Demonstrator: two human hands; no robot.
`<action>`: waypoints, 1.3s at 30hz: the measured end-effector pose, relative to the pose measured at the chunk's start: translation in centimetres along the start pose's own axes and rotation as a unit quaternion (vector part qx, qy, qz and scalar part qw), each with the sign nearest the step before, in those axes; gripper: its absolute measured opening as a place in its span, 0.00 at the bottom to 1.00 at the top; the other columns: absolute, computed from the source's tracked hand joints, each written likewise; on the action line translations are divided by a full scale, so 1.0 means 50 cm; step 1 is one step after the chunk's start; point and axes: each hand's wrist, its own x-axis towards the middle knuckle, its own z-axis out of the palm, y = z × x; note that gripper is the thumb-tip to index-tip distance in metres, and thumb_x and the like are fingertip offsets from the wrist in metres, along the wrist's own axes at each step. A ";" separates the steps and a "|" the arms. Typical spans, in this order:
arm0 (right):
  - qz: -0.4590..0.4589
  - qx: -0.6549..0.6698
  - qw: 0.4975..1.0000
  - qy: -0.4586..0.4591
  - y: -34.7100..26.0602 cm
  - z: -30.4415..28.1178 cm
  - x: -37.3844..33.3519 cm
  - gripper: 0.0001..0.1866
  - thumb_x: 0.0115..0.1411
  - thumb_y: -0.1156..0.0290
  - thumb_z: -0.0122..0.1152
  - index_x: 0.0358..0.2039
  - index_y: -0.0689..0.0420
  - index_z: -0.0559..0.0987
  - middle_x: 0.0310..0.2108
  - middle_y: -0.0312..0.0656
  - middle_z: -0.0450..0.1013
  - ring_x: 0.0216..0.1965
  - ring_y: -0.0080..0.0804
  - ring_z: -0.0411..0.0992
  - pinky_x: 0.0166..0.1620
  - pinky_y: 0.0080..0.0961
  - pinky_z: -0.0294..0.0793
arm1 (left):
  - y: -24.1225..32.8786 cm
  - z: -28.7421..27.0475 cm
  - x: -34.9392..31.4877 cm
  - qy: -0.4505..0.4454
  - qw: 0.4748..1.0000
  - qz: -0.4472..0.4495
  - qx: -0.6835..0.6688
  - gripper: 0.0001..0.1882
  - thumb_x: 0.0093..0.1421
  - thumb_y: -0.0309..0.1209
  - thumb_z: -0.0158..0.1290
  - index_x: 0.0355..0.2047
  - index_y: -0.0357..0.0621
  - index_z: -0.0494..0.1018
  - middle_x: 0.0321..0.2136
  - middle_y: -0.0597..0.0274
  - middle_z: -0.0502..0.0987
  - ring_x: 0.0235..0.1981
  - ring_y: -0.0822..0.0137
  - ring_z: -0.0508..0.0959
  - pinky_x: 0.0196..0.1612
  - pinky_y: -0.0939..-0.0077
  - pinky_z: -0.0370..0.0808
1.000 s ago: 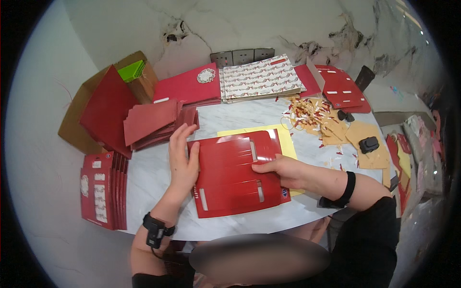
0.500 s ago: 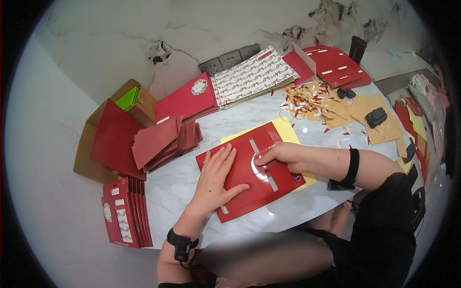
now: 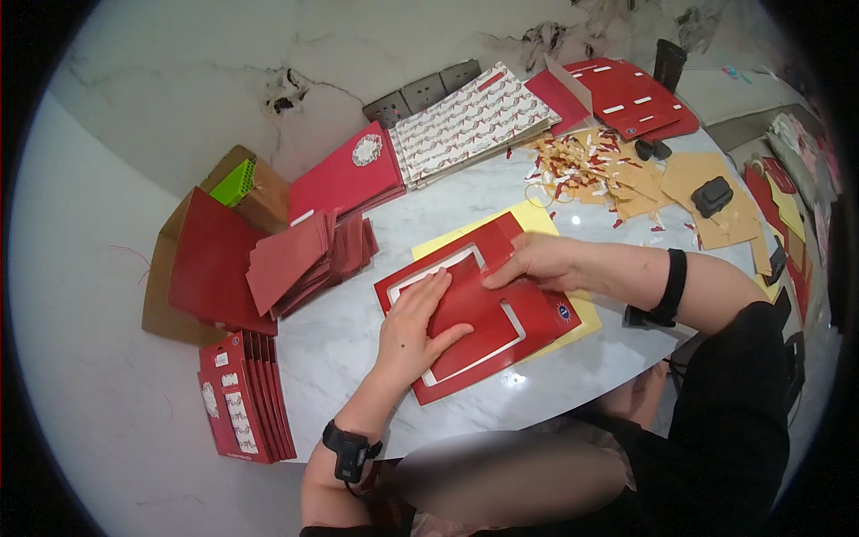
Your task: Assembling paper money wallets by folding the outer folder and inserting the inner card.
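A red die-cut card sheet (image 3: 540, 324) lies slanted in front of me, on top of a yellow sheet (image 3: 540, 217) that shows past its far and right edges. White gaps now outline its inner panel on several sides. My left hand (image 3: 407, 333) rests on that panel with fingers stretched out and thumb apart. My right hand (image 3: 530, 261) is closed on the right part of the red card, thumb on top; its other fingers are mostly hidden behind the card.
Small red panels (image 3: 291, 266) and a carton (image 3: 170, 295) stand left, above folded red boxes (image 3: 237, 394). Patterned sheets (image 3: 474, 121) and red cards (image 3: 344, 174) lie at the back. Scraps (image 3: 591, 174) and a black device (image 3: 712, 197) lie right.
The inner panel has shifted against its frame, so narrow slots have widened into long white gaps. Both hands stay on the card. The whole view has shifted slightly.
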 end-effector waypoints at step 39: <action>-0.202 -0.737 0.644 -0.030 -0.014 0.144 0.043 0.14 0.57 0.62 0.66 0.43 0.51 0.82 0.39 0.42 0.76 0.50 0.36 0.70 0.57 0.44 0.58 | -0.004 -0.041 -0.020 -0.056 0.975 -0.138 -0.165 0.11 0.57 0.33 0.64 0.33 0.38 0.79 0.26 0.58 0.76 0.23 0.67 0.75 0.28 0.75 0.72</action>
